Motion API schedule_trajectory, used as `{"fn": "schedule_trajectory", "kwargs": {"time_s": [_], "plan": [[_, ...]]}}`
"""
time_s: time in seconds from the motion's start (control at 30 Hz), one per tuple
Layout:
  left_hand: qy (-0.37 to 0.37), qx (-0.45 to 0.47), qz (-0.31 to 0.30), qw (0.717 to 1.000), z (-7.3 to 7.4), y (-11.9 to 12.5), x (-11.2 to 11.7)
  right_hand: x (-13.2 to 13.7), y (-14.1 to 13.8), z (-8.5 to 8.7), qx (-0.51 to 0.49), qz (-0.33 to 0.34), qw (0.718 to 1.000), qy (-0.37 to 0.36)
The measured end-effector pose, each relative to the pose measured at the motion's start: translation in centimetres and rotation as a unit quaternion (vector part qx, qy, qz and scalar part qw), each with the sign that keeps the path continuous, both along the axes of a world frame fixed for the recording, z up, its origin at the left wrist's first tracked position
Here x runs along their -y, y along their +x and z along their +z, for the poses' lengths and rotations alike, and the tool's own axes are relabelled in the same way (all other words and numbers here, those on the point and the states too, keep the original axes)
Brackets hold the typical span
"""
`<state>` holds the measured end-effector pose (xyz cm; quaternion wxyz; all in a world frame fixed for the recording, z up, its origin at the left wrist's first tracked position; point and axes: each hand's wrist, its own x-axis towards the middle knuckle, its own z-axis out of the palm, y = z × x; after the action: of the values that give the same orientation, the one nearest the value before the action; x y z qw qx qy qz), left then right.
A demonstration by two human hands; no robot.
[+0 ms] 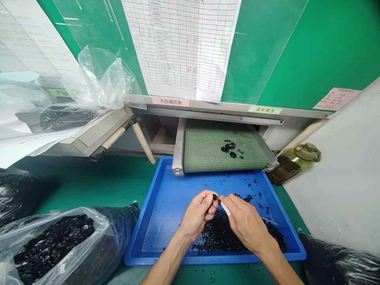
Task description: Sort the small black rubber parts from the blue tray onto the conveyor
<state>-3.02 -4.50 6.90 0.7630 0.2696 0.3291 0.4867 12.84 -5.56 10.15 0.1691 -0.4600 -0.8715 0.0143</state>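
Observation:
Over the blue tray [225, 259], my left hand [194, 217] pinches a small black round part [214, 196] between thumb and fingertips. My right hand [246, 221] is closed on a thin stick-like tool [269, 221], its far end sticking out behind the hand. The tool's narrow tip meets or nearly meets the black part. White tape or a finger cover [225, 208] shows at the right thumb. Below both hands lies a heap of small black scraps [219, 233] in the tray.
A green conveyor belt [213, 158] ends above the tray, bearing several black pieces [228, 147]. An open plastic bag [97, 233] of black round parts stands left; a dark bag [338, 257] lies right. An amber jug [293, 162] leans by the wall.

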Motion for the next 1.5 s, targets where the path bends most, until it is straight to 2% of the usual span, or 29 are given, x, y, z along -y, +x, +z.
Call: {"fn": "schedule_trajectory", "kwargs": {"time_s": [0.27, 0.53, 0.7, 0.8, 0.93, 1.03, 1.1, 1.17, 1.23, 1.4, 1.5], "plan": [[0.003, -0.009, -0.020, 1.000, -0.1, -0.4, -0.1, 0.0, 0.0, -0.2, 0.018, -0.006, 0.997, -0.080], [0.016, -0.030, -0.029, 0.999, -0.3, -0.7, -0.2, -0.1, -0.3, 0.3, 0.066, -0.008, 0.998, 0.001], [0.030, -0.085, -0.033, 0.995, -0.3, -0.6, -0.2, 0.0, -0.6, -0.4, 0.109, -0.040, 0.992, 0.056], [0.045, -0.120, -0.031, 0.991, -0.4, -0.6, -0.4, -0.1, -0.6, -0.8, 0.117, -0.042, 0.991, 0.057], [0.046, -0.113, -0.018, 0.992, -0.8, 0.0, -0.9, -0.2, -1.3, -1.4, 0.085, -0.064, 0.994, 0.013], [0.032, -0.077, 0.021, 0.996, -1.4, 1.0, -1.3, -0.3, -2.4, -2.2, 0.005, -0.129, 0.990, -0.063], [0.021, -0.066, 0.046, 0.997, -1.8, 1.5, -1.6, -0.6, -2.7, -2.8, -0.059, -0.179, 0.974, -0.123], [0.012, -0.054, 0.065, 0.996, -2.2, 1.8, -1.8, -1.4, -2.5, -3.2, -0.106, -0.214, 0.957, -0.163], [-0.007, -0.033, 0.082, 0.996, -2.4, 1.6, -2.0, -2.7, -1.4, -3.4, -0.136, -0.221, 0.951, -0.165], [-0.116, 0.049, 0.116, 0.985, -3.0, 0.6, -1.9, -7.8, 2.8, -2.6, -0.167, -0.215, 0.960, -0.068], [-0.165, 0.088, 0.130, 0.974, -3.5, -0.1, -1.3, -9.9, 4.5, -2.3, -0.146, -0.231, 0.961, -0.050]]}}
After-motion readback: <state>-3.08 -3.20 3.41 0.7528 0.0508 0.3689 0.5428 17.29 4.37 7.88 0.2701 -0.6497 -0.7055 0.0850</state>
